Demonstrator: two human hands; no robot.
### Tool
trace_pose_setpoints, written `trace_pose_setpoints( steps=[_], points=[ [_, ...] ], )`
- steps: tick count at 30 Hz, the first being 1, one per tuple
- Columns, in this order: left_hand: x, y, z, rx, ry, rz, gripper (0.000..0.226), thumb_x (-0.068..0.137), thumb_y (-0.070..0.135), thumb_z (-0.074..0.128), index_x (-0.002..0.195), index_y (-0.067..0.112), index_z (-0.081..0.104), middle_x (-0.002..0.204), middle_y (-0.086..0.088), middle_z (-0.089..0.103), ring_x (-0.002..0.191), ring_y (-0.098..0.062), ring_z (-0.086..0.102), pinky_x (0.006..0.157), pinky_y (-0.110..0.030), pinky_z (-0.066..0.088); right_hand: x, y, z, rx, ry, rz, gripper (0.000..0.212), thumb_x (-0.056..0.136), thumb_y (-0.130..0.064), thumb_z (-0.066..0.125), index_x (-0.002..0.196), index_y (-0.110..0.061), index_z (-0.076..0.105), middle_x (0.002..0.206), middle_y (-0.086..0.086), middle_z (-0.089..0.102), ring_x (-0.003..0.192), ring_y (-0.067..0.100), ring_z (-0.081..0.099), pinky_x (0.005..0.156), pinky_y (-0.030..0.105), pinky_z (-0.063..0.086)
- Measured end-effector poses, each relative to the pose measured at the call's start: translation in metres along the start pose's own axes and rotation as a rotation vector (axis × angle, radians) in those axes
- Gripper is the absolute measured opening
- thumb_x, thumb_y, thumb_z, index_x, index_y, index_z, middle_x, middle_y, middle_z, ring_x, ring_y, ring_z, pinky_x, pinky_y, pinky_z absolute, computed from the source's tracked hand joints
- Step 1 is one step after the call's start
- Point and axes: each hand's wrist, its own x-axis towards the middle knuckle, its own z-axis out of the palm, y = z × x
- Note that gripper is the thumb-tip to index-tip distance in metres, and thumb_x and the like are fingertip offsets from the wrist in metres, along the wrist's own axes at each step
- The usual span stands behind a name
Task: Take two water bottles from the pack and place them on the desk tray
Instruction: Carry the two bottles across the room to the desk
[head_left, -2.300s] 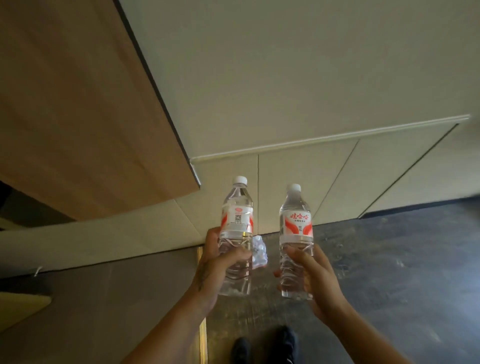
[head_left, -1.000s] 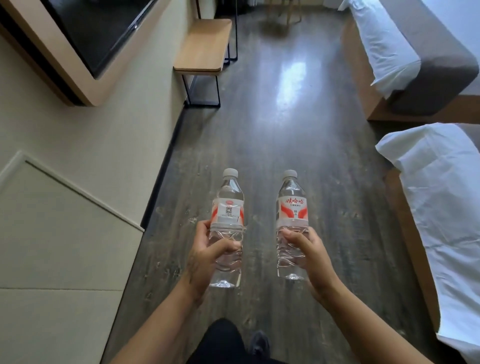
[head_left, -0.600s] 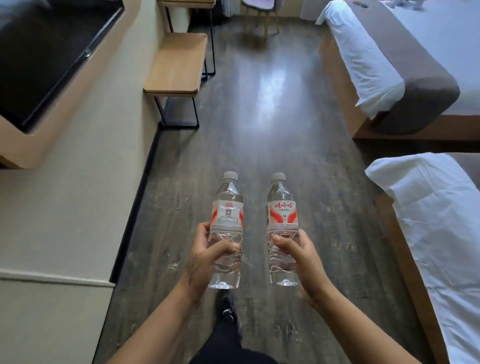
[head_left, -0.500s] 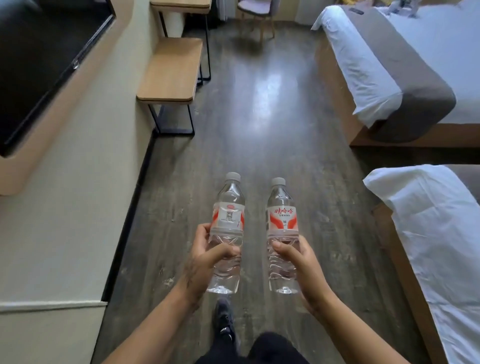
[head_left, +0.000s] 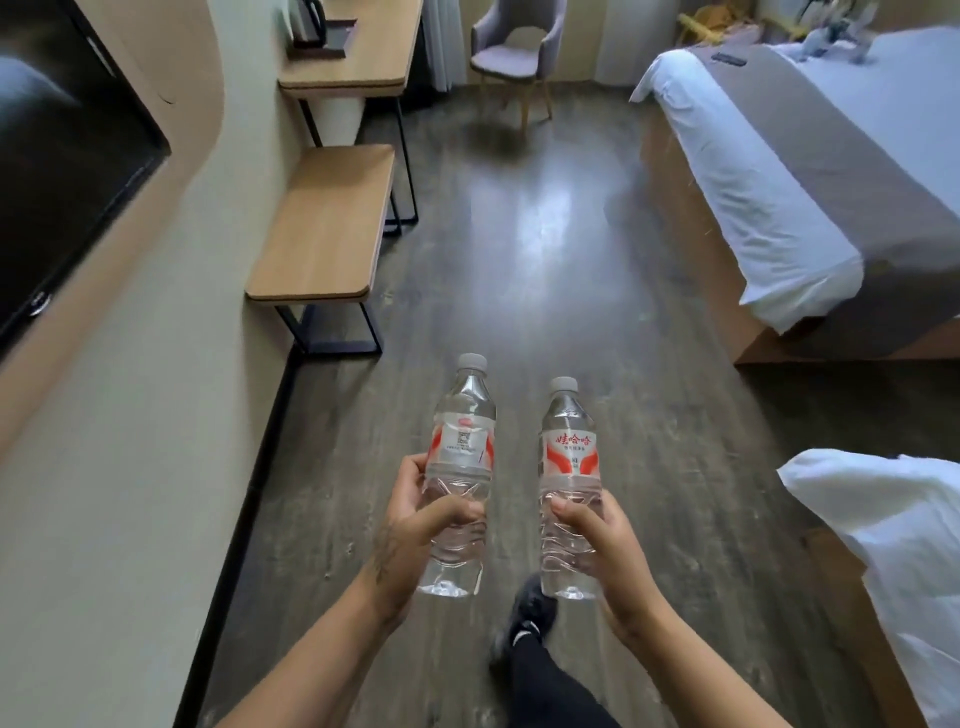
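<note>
I hold two clear water bottles with red-and-white labels and white caps upright in front of me over the floor. My left hand (head_left: 415, 525) grips the lower body of the left bottle (head_left: 462, 441). My right hand (head_left: 602, 545) grips the lower body of the right bottle (head_left: 569, 447). Far ahead at the upper left stands a wooden desk (head_left: 374, 67) with a dark tray (head_left: 324, 39) on it; a dark kettle stands on the tray. The bottle pack is out of view.
A low wooden bench (head_left: 327, 228) stands against the left wall before the desk. A TV (head_left: 57, 171) hangs on the left wall. A grey chair (head_left: 511, 52) is beyond. Two beds, the far bed (head_left: 779, 171) and the near bed (head_left: 893, 561), line the right side. Dark wood floor runs between.
The view has swung from the wall and cabinet to the room's aisle and moved forward; the bench, desk and tray have come into view. Both hands have kept their grip on the bottles.
</note>
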Motion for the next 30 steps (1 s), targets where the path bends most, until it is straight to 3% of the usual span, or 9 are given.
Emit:
trace_pose_setpoints(
  steps=[2, 6, 10, 12, 14, 17, 20, 27, 30],
  points=[
    [0.044, 0.024, 0.017, -0.015, 0.011, 0.0, 0.078, 0.06, 0.019, 0.085, 0.131, 0.009, 0.056, 0.103, -0.008, 0.085, 0.092, -0.027, 0.082, 0.074, -0.033, 0.066, 0.048, -0.032, -0.009, -0.006, -0.014, 0.02, 0.078, 0.064, -0.048, 0.085, 0.129, -0.008, 0.067, 0.122, 0.021, 0.079, 0.113, 0.04, 0.077, 0.101, 0.059, 0.058],
    [0.134, 0.07, 0.043, -0.036, 0.028, 0.02, 0.075, 0.061, 0.018, 0.085, 0.13, 0.01, 0.058, 0.103, -0.008, 0.085, 0.088, -0.027, 0.083, 0.07, -0.032, 0.066, 0.139, -0.097, -0.028, -0.014, -0.044, 0.025, 0.077, 0.064, -0.049, 0.085, 0.128, -0.01, 0.067, 0.121, 0.022, 0.078, 0.095, 0.024, 0.08, 0.082, 0.042, 0.062],
    [0.219, 0.108, 0.063, -0.038, 0.045, 0.025, 0.073, 0.062, 0.019, 0.085, 0.13, 0.013, 0.059, 0.1, -0.007, 0.086, 0.086, -0.023, 0.084, 0.068, -0.028, 0.066, 0.224, -0.154, -0.035, -0.004, -0.036, 0.029, 0.076, 0.064, -0.047, 0.084, 0.126, -0.007, 0.067, 0.123, 0.028, 0.075, 0.097, 0.034, 0.077, 0.091, 0.052, 0.06],
    [0.252, 0.123, 0.069, -0.04, 0.057, 0.026, 0.074, 0.061, 0.021, 0.085, 0.13, 0.012, 0.059, 0.099, -0.005, 0.086, 0.086, -0.021, 0.083, 0.068, -0.027, 0.065, 0.256, -0.174, -0.034, -0.009, -0.014, 0.026, 0.074, 0.065, -0.047, 0.085, 0.125, -0.006, 0.068, 0.123, 0.03, 0.074, 0.107, 0.047, 0.075, 0.096, 0.059, 0.059],
    [0.299, 0.137, 0.072, -0.025, 0.075, 0.009, 0.077, 0.06, 0.024, 0.085, 0.131, 0.013, 0.058, 0.099, -0.002, 0.086, 0.087, -0.019, 0.083, 0.069, -0.027, 0.064, 0.302, -0.193, -0.033, -0.016, -0.007, 0.034, 0.074, 0.066, -0.047, 0.084, 0.125, -0.007, 0.068, 0.124, 0.029, 0.075, 0.116, 0.05, 0.071, 0.101, 0.062, 0.057],
    [0.377, 0.161, 0.074, -0.027, 0.063, 0.008, 0.078, 0.059, 0.025, 0.084, 0.132, 0.012, 0.058, 0.098, -0.002, 0.085, 0.085, -0.02, 0.082, 0.069, -0.028, 0.064, 0.376, -0.225, -0.026, -0.054, -0.019, 0.03, 0.074, 0.066, -0.049, 0.084, 0.127, -0.009, 0.068, 0.123, 0.024, 0.076, 0.11, 0.041, 0.075, 0.099, 0.06, 0.057],
    [0.463, 0.189, 0.075, -0.045, 0.041, -0.003, 0.077, 0.063, 0.019, 0.082, 0.134, 0.009, 0.056, 0.098, -0.004, 0.085, 0.087, -0.022, 0.081, 0.071, -0.034, 0.063, 0.453, -0.257, -0.016, -0.059, -0.004, 0.035, 0.074, 0.064, -0.051, 0.084, 0.125, -0.011, 0.067, 0.112, 0.015, 0.078, 0.096, 0.024, 0.076, 0.086, 0.048, 0.058],
    [0.636, 0.278, 0.079, -0.062, 0.006, -0.028, 0.064, 0.072, 0.012, 0.077, 0.133, 0.012, 0.058, 0.106, -0.013, 0.085, 0.088, -0.024, 0.082, 0.068, -0.031, 0.065, 0.609, -0.357, 0.004, -0.064, 0.025, 0.025, 0.071, 0.065, -0.05, 0.084, 0.124, -0.013, 0.068, 0.102, 0.003, 0.081, 0.09, 0.02, 0.078, 0.082, 0.045, 0.06],
    [0.702, 0.315, 0.082, -0.078, 0.001, -0.035, 0.065, 0.072, 0.008, 0.075, 0.134, 0.01, 0.057, 0.099, -0.007, 0.085, 0.084, -0.024, 0.082, 0.065, -0.033, 0.066, 0.673, -0.396, 0.011, -0.055, 0.012, 0.018, 0.069, 0.067, -0.05, 0.084, 0.123, -0.013, 0.067, 0.096, -0.002, 0.082, 0.085, 0.015, 0.079, 0.08, 0.044, 0.058]
  ],
)
